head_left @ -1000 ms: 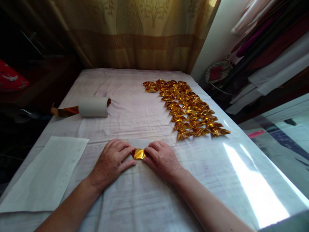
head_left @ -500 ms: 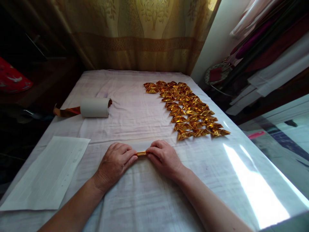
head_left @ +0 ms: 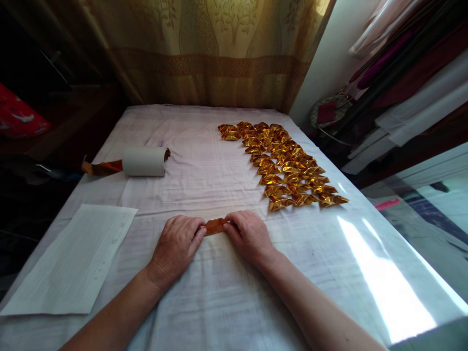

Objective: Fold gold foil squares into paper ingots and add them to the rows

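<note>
Cloth-covered tabletop (head_left: 190, 190); gold foil ingots (head_left: 288, 165) beyond the right hand (head_left: 250, 239). Left hand (head_left: 175, 243) level with it, neither nearer the work. Fingers (head_left: 198, 236) on both sides pinched closed on opposite ends of the folded gold foil strip (head_left: 215, 226). Strip bridges the gap, long axis roughly left-right.

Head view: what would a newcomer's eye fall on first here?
Probably the folded gold foil pieces, set in glinting rows on the right half of the white cloth, toward its far end. The bright patch of sunlight at the cloth's near right also stands out. In the middle, the left hand and right hand hold a small coppery foil strip by its two ends.
</note>
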`<state>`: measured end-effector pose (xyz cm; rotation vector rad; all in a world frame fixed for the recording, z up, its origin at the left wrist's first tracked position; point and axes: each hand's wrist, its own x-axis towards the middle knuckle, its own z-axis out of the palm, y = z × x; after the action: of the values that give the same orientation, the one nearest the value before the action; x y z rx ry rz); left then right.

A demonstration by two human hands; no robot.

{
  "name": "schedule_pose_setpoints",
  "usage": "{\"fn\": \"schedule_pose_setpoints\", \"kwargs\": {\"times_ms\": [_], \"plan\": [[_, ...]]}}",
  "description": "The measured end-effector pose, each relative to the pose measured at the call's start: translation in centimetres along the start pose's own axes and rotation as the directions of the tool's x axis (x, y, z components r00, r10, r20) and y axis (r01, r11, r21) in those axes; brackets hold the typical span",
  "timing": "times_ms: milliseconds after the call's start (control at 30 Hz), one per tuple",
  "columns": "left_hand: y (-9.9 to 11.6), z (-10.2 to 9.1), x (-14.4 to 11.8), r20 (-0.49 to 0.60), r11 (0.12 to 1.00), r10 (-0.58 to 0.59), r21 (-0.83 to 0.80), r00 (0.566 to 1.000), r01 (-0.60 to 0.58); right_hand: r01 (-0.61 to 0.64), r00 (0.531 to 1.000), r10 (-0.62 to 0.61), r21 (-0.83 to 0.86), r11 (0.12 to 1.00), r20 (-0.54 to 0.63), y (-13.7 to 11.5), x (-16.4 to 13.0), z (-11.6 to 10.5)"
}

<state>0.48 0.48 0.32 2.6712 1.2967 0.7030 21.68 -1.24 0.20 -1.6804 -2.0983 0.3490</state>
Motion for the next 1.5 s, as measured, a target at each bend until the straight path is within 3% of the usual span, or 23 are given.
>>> {"fn": "schedule_pose_setpoints", "kwargs": {"times_ms": [133,333,633,733,867,933,1033,1333,1433,1500], "plan": [[0.5,0.2,0.1,-0.031,0.997,-0.008,0.078,0.999,0.011,-0.059,0.998,0.059,0.005,0.998,-0.036,-0.2,0.1,0.3],[0.6,0.6,0.0,-0.048,0.991,-0.015,0.134,0.999,0.022,-0.029,0.998,0.028,-0.014,0.999,-0.063,-0.1,0.1,0.5],[0.5,0.4,0.0,0.049,0.994,-0.068,0.088,0.996,0.063,0.006,0.996,-0.013,-0.078,0.997,-0.092,0.2,0.1,1.0],[0.6,0.5,0.1,0.069,0.992,-0.094,0.088,0.993,0.088,0.074,0.991,-0.085,-0.102,0.992,-0.102,-0.2,-0.1,1.0],[0.7,0.6,0.1,0.080,0.990,-0.114,0.097,0.990,0.107,0.260,0.965,-0.252,-0.124,0.958,0.075,-1.2,-0.7,1.1],[0.8,0.6,0.1,0.081,0.989,-0.127,0.092,0.989,0.120,0.284,0.946,-0.258,-0.114,0.952,0.196,-1.4,-0.9,1.1],[0.8,0.6,0.1,0.085,0.988,-0.148,0.064,0.985,0.143,0.250,0.936,-0.211,-0.113,0.961,0.282,-1.1,-1.3,0.7],[0.0,0.1,-0.3,0.076,0.993,-0.114,0.016,0.991,0.113,0.180,0.964,-0.131,-0.207,0.962,0.230,0.7,-2.6,-0.2],[0.7,0.2,-0.7,0.045,0.997,-0.037,0.063,0.998,0.034,0.178,0.963,-0.128,-0.203,0.963,0.236,0.5,-2.5,-0.1],[1.4,0.5,-0.8,0.087,0.995,0.040,0.085,0.995,-0.048,0.180,0.963,-0.131,-0.199,0.963,0.234,0.4,-2.5,-0.2]]}}
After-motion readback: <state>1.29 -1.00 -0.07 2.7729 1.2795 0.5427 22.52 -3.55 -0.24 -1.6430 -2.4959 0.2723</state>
